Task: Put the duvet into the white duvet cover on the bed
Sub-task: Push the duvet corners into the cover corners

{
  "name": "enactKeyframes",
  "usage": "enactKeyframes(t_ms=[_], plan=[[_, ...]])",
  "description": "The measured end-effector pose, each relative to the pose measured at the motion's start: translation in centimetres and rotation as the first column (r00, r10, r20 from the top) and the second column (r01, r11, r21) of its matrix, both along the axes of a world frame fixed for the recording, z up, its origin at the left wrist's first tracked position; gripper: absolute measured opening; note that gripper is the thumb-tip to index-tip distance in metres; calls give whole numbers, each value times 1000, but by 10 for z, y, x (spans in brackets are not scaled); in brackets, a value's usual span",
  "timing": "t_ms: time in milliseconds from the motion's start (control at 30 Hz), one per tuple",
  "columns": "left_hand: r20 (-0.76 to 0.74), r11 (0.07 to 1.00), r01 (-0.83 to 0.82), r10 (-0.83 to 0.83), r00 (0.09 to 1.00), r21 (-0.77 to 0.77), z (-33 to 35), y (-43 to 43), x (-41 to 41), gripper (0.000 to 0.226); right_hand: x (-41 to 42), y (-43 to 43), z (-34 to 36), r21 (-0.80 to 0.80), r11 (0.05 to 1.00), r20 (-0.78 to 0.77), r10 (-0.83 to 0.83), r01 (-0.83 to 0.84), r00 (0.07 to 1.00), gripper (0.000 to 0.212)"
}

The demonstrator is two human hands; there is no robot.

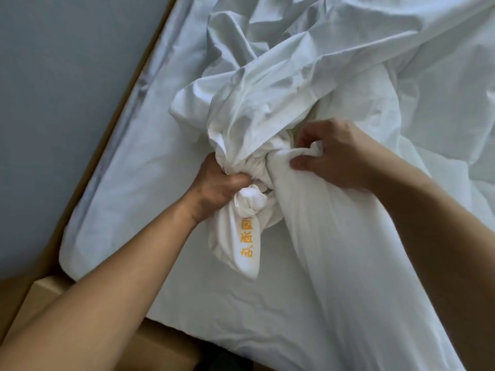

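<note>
On the bed (128,188), the left grip (217,187) clenches the bunched white duvet cover (241,121) (orange lettering (247,236) on its corner); the right grip (337,159) pinches a fold, probably the duvet (334,253).

Cover (254,108): thin white woven cloth, matt, sharply creased, bunched at the left fingers (235,181). Flap just below those fingers: same cloth, with lettering (247,239) in stitched orange thread. Duvet (334,236): thicker, softer white cloth, matt, broad smooth folds, under the right fingers (302,165). Sheet (139,188), left of the left fingers: pale cloth, matt, faint wrinkles. Frame (126,84): tan wood, smooth, dull.
</note>
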State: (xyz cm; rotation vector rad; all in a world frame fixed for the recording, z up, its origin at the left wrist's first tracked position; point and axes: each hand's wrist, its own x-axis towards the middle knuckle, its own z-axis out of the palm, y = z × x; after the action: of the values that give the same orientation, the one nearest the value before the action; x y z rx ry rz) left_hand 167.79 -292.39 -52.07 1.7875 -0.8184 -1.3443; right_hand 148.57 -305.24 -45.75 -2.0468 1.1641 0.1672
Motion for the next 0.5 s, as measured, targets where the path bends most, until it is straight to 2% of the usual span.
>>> enactKeyframes(t_ms=[67, 233, 300, 333, 400, 467, 500], plan=[[0, 1000, -7, 7, 1000, -12, 2, 4, 0, 22, 6, -1, -10, -8, 1000, -20, 8, -8, 1000, 9], [-28, 999, -18, 17, 999, -35, 8, 16, -9, 23, 24, 0, -32, -6, 1000, -38, 5, -5, 999, 14], [-94, 999, 3, -7, 996, -42, 9, 21, -9, 25, 33, 5, -39, 21, 1000, 2, 0, 0, 1000, 16], [-175, 999, 16, -22, 984, -38, 8, 23, -7, 29, 38, 7, -41, 36, 999, 6, 4, -4, 1000, 16], [-419, 1000, 3, -5, 908, -7, 8, 28, 3, 49, 44, 10, -46, 63, 998, 8, 5, -6, 1000, 11], [-643, 989, -105, 147, 751, 103, 8, 28, 17, 62, 47, 10, -50, 88, 996, 21, -3, 1, 1000, 10], [-696, 968, -155, 250, 673, 197, 8, 28, 24, 63, 47, 10, -53, 93, 996, 25, -13, 11, 1000, 9]])
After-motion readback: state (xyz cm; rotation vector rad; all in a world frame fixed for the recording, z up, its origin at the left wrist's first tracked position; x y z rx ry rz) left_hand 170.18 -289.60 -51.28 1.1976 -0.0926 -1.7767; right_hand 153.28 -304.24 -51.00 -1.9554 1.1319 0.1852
